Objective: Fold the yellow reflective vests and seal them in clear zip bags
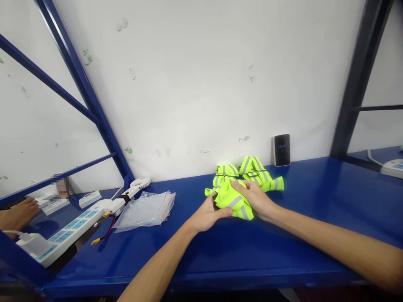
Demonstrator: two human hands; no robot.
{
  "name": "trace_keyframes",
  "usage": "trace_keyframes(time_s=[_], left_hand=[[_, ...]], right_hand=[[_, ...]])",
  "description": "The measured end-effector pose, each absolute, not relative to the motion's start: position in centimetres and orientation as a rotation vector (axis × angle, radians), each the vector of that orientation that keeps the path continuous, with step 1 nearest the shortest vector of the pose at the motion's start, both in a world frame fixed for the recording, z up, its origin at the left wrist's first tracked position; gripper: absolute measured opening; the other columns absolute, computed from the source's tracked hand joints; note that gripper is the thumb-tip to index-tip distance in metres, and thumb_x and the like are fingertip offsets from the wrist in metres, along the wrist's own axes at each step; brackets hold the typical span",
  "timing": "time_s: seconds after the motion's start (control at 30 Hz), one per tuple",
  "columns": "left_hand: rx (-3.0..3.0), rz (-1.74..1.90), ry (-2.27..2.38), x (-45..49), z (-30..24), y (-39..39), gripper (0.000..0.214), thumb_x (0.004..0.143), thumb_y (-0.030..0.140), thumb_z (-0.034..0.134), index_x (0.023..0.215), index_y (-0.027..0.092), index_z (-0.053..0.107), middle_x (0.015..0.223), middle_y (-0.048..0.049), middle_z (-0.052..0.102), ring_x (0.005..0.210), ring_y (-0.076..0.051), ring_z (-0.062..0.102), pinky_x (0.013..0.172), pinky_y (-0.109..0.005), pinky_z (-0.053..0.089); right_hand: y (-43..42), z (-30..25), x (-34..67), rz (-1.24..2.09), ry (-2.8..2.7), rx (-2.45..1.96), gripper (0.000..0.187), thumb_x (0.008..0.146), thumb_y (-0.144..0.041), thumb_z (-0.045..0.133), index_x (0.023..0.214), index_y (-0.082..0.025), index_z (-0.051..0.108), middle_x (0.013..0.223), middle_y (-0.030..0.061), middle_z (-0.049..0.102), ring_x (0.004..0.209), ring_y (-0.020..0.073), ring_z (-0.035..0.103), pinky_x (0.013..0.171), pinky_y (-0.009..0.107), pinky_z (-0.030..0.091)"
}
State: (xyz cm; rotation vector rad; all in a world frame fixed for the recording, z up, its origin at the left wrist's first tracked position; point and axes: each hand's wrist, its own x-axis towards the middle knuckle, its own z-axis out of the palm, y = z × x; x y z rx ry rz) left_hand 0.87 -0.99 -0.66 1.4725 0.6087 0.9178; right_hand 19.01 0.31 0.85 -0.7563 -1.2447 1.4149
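At twelve o'clock on our blue steel shelf (302,256), we hold a crumpled neon-yellow reflective vest (235,202) between both hands. Our left hand (208,214) cups its near edge, fingers pressed together; our right hand (255,199) presses on top, fingers together. A clear plastic bag (145,212) lies at nine o'clock.

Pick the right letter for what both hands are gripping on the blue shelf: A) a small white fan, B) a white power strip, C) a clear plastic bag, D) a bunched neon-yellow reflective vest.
D. The bare left hand and bare right hand both close around the bunched neon-yellow reflective vest.
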Motion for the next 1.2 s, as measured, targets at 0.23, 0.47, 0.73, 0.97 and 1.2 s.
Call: trace_keyframes(time_s=[0.23, 0.47, 0.73, 0.97, 1.2], left_hand=[[1.446, 0.966, 0.688, 0.6, -1.1, -0.4, 0.059, 0.068, 0.034, 0.08, 0.117, 0.014, 0.052, 0.105, -0.0094, 0.065, 0.091, -0.024, 0.066, 0.075, -0.037, 0.056], [1.513, 1.001, 0.681, 0.7, -1.5, 0.1, 0.057, 0.074, 0.034, 0.076, 0.122, 0.014, 0.052, 0.114, -0.012, 0.065, 0.098, -0.026, 0.065, 0.081, -0.037, 0.055], [1.522, 1.025, 0.693, 1.2, -1.7, 0.1, 0.058, 0.075, 0.036, 0.075, 0.124, 0.015, 0.051, 0.109, -0.0109, 0.067, 0.089, -0.025, 0.069, 0.075, -0.037, 0.058], [1.49, 0.995, 0.808, 1.3, -1.4, -0.2, 0.064, 0.07, 0.044, 0.077, 0.116, 0.008, 0.053, 0.079, -0.0077, 0.069, 0.06, -0.019, 0.068, 0.063, -0.035, 0.059], [1.372, 0.926, 0.755, 1.6, -1.4, -0.3, 0.059, 0.068, 0.044, 0.079, 0.111, 0.009, 0.058, 0.079, -0.0092, 0.072, 0.065, -0.021, 0.071, 0.071, -0.036, 0.058]], right_hand=[[0.7, 1.2, 19.8, 1.543, -1.383, -0.659, 0.031, 0.081, -0.044, 0.07, 0.093, -0.015, 0.072, 0.087, 0.0054, 0.075, 0.077, 0.0177, 0.069, 0.069, 0.026, 0.052], [0.7, 1.0, 19.6, 1.5, -1.374, -0.626, 0.032, 0.079, -0.039, 0.073, 0.103, -0.018, 0.071, 0.095, 0.006, 0.075, 0.087, 0.0214, 0.07, 0.077, 0.03, 0.053], [0.8, 1.4, 19.9, 1.409, -1.475, -0.643, 0.045, 0.076, -0.038, 0.075, 0.116, -0.02, 0.066, 0.105, 0.006, 0.073, 0.098, 0.0247, 0.067, 0.089, 0.036, 0.051], [0.6, 1.6, 20.1, 1.27, -1.63, -0.706, 0.055, 0.071, -0.04, 0.078, 0.12, -0.02, 0.063, 0.102, 0.006, 0.073, 0.095, 0.0261, 0.068, 0.083, 0.038, 0.054], [0.5, 2.2, 20.3, 0.834, -1.749, -0.811, 0.053, 0.078, -0.046, 0.069, 0.125, -0.021, 0.062, 0.119, 0.0076, 0.069, 0.114, 0.0313, 0.061, 0.098, 0.044, 0.047]])
